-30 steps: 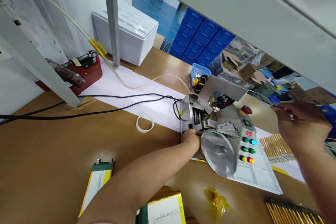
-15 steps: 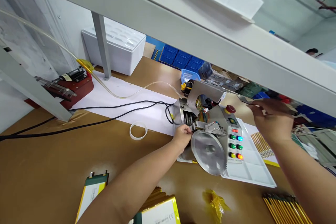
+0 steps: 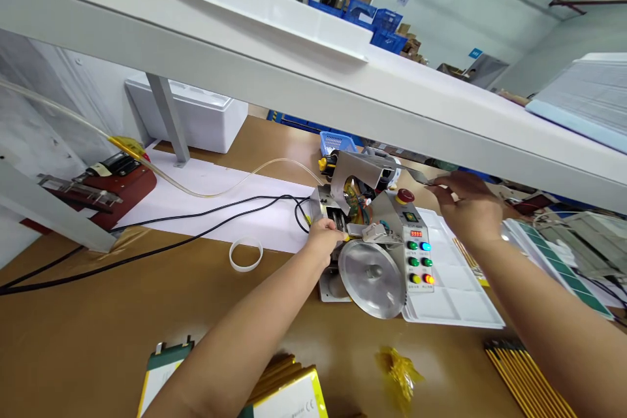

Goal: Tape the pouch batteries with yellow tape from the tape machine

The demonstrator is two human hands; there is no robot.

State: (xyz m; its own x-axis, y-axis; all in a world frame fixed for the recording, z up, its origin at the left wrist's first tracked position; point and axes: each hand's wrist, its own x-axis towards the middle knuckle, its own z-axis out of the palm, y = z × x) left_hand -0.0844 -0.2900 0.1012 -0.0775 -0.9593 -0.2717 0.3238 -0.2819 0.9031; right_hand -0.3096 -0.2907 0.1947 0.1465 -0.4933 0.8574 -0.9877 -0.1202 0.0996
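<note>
My left hand [image 3: 324, 241] is closed in a pinch at the inner workings of a tape-dispenser-like machine [image 3: 399, 225]. A speck of yellow shows by its fingertips, but what they grip is too small to name. Just in front of that hand is the machine's round metal disc [image 3: 373, 279]. My right hand [image 3: 467, 206] is raised above the right side of the machine, fingers pinched on the end of a thin grey metal strip [image 3: 416, 175]. A bent metal cover [image 3: 360, 166] stands up behind the disc. The control panel [image 3: 418, 255] has lit buttons and a red knob.
Flat battery packs [image 3: 289, 398] lie at the front, near crumpled yellow film [image 3: 401, 375] and a row of gold-edged packs [image 3: 526, 375]. A white tray [image 3: 455, 304] sits right of the machine. A white ring [image 3: 245, 268], black cables [image 3: 206, 212] and an overhead beam [image 3: 294, 85] are around.
The view has turned right and tilted up, so everything sits further left. My right hand still pinches the metal strip, and my left hand stays at the machine.
</note>
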